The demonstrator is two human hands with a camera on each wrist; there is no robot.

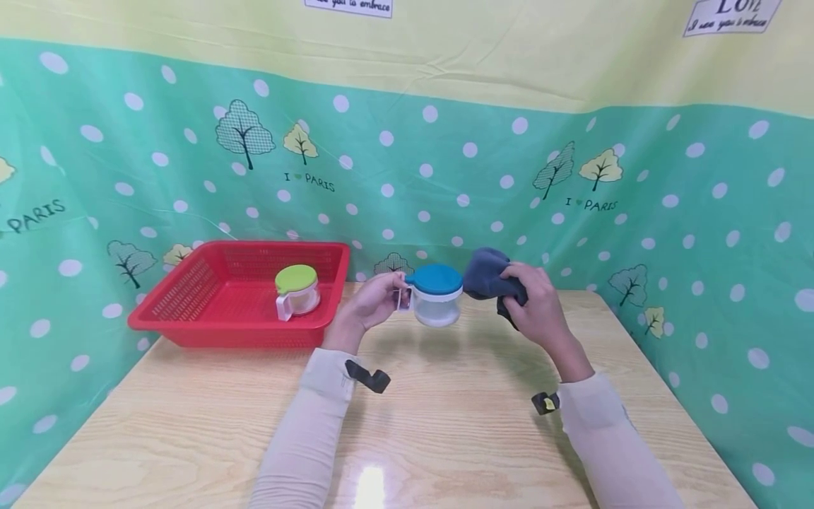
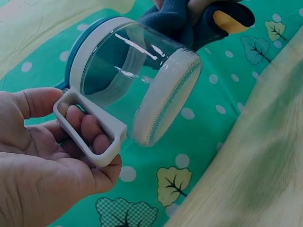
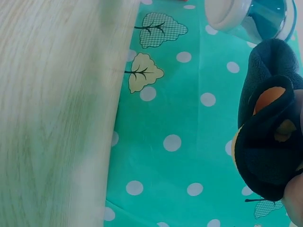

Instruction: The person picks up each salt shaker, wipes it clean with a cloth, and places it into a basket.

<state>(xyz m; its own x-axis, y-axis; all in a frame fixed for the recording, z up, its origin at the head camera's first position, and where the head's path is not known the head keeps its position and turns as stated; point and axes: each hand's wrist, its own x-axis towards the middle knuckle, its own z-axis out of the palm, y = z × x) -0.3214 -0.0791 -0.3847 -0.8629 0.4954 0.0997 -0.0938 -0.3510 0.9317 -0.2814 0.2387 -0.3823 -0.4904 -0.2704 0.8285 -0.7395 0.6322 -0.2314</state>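
Observation:
A clear seasoning jar [image 1: 437,304] with a blue lid [image 1: 438,279] and a white base hangs above the table. My left hand [image 1: 376,302] holds it by its white handle [image 2: 90,127]; in the left wrist view the fingers curl through the loop and the thumb lies by the lid's tab. My right hand [image 1: 537,300] grips a bunched dark blue cloth [image 1: 488,274] at the jar's right side. In the right wrist view the cloth [image 3: 270,123] is folded over, showing an orange patch, and most of the hand is out of frame.
A red plastic basket [image 1: 238,334] stands at the table's back left. Inside it sits a similar jar with a green lid [image 1: 296,279]. The wooden table [image 1: 445,410] runs back to a green dotted curtain [image 1: 445,184] that also hangs along both sides.

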